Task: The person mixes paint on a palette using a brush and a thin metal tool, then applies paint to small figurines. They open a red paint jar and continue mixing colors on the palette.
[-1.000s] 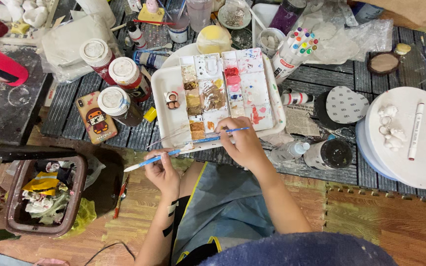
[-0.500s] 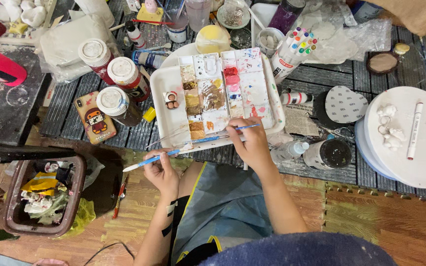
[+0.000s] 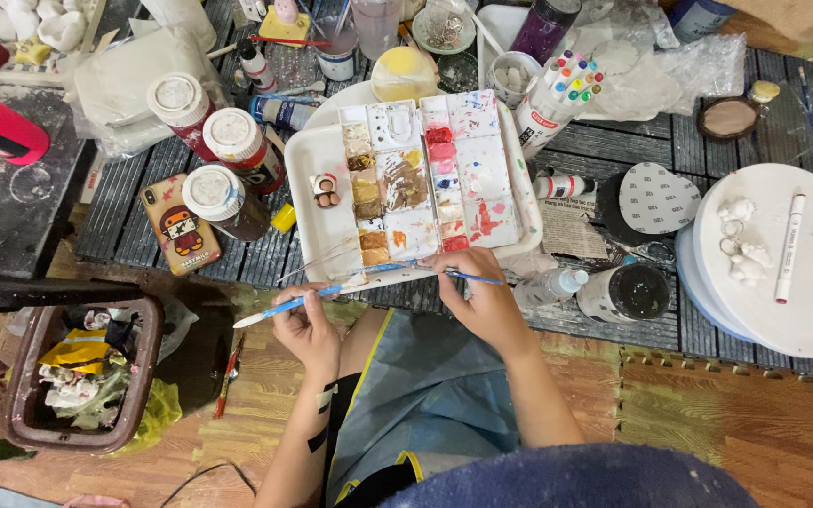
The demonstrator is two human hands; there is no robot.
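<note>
A white paint palette tray (image 3: 317, 202) with several stained wells lies on the dark slatted mat in front of me. My left hand (image 3: 308, 329) holds a long blue paintbrush (image 3: 275, 309), whose shaft runs up right along the palette's near edge. My right hand (image 3: 484, 299) rests at the palette's near right corner, fingers pinched on a thin blue-handled brush (image 3: 484, 279) that sticks out to the right. A small painted figure (image 3: 326, 191) sits on the tray's left side. My lap in blue-grey cloth is below both hands.
Three white-lidded paint jars (image 3: 232, 136) and a phone in a cartoon case (image 3: 181, 226) lie to the left. A cup of markers (image 3: 557, 94), a black jar (image 3: 628, 292) and a round white board (image 3: 802, 310) with small white figures are to the right. A brown bin (image 3: 21, 376) stands lower left.
My right hand has drawn back from over the palette wells to the tray's near edge, its brush now pointing right. My left hand and the long brush stay almost still.
</note>
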